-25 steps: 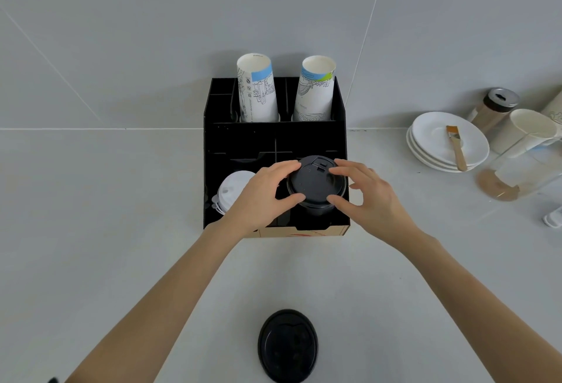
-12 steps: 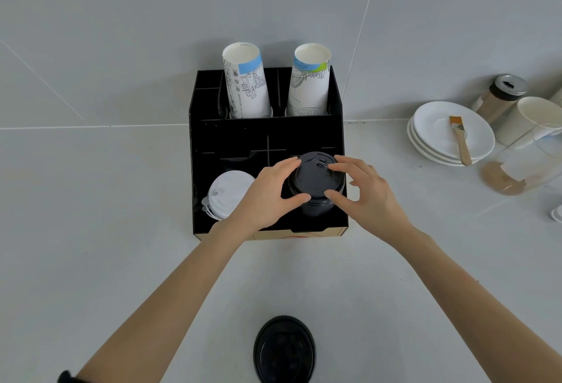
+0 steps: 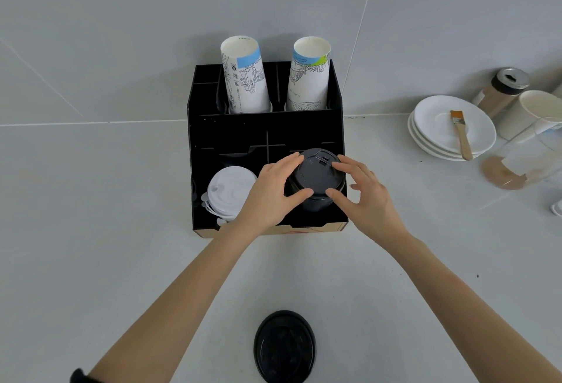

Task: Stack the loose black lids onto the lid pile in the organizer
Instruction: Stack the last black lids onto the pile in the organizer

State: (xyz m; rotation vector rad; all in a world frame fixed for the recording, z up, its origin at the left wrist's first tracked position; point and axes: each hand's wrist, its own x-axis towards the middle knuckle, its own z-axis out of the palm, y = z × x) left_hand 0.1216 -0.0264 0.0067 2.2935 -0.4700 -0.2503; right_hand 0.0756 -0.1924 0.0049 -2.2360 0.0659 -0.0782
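Now my left hand (image 3: 267, 197) and right hand (image 3: 363, 197) stay clamped on the black lid pile (image 3: 316, 180) in the organizer's (image 3: 264, 133) front-right compartment, seating the top lid, while one loose lid (image 3: 285, 346) waits near the counter's front edge.

Lower black lid pile (image 3: 314, 204) behind hands (cup (image 3: 539, 112) cut off at right edge)

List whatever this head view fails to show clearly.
- Black lid pile: its depth, hidden by the left hand, right hand and black organizer wall.
- White lid stack: count, partly behind the left hand.
- Clear glass container: cut off by the right edge.
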